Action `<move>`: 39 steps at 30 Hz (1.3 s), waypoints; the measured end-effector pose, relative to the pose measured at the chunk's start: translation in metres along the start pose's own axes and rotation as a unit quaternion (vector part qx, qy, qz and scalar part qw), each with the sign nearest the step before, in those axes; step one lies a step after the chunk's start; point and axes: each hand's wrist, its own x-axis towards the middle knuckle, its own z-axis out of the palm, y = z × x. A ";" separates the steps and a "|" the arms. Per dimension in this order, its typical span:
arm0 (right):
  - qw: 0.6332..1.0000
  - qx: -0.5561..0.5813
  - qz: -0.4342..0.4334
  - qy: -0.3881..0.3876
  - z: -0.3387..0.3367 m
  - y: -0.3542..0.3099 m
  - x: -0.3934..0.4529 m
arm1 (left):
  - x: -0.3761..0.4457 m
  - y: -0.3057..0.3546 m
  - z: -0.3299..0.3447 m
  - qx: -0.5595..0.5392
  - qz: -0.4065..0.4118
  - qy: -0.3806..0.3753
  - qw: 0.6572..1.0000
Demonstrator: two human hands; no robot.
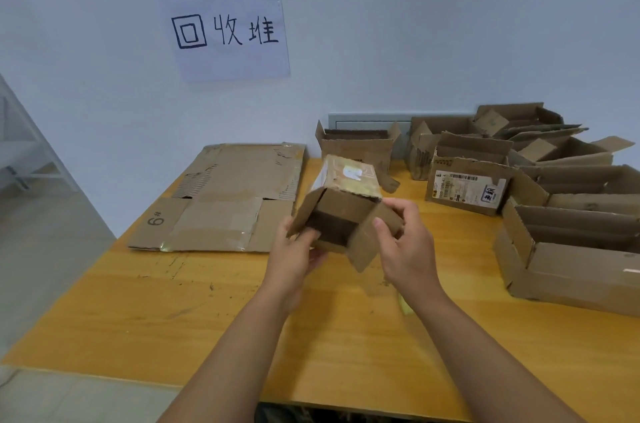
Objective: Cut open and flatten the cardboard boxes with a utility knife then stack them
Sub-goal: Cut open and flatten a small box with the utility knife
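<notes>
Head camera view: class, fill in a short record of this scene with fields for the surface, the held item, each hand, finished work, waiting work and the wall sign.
surface: wooden table
held item: small cardboard box, flaps open, lifted off the table
left hand: grips the box's left flap
right hand: grips the box's right flap
finished work: flattened cardboard lying at the left, marked 6#
waiting work: unflattened boxes crowded at the right
wall sign: handwritten paper sheet taped above the flattened cardboard
utility knife: not visible

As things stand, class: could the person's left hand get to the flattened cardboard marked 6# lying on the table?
Probably yes, once freed: the left hand now holds the small box, but bare table lies between it and the flattened cardboard.
</notes>
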 end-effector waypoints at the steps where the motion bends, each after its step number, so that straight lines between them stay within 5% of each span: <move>1: 1.000 -0.010 0.003 -0.001 0.000 0.000 0.001 | -0.001 0.001 0.000 0.019 0.022 -0.008 1.000; 7: 0.967 -0.245 -0.058 -0.034 0.002 -0.006 0.009 | -0.008 0.010 -0.008 0.213 0.180 0.017 0.960; 12: 0.914 -0.386 -0.125 0.024 0.016 -0.006 0.013 | -0.020 0.013 -0.003 0.336 0.270 0.026 0.902; 16: 0.958 -0.268 -0.100 -0.035 0.020 -0.009 0.018 | -0.021 0.010 -0.006 0.334 0.300 0.035 0.893; 19: 0.974 -0.151 -0.075 -0.154 0.009 -0.006 0.021 | -0.018 0.014 -0.018 0.303 0.298 0.047 0.904; 24: 0.932 0.083 0.033 -0.352 -0.022 -0.004 0.025 | -0.007 0.016 -0.041 0.234 0.296 0.037 0.925; 27: 0.936 0.212 0.128 -0.250 -0.021 -0.010 0.029 | -0.010 0.017 -0.042 0.227 0.350 0.027 0.909; 31: 0.951 0.168 0.198 -0.167 -0.009 -0.014 0.039 | -0.012 0.015 -0.039 0.226 0.384 0.012 0.895; 39: 0.972 0.124 0.105 -0.168 -0.017 -0.007 0.033 | -0.012 0.019 -0.051 0.140 0.277 -0.130 0.942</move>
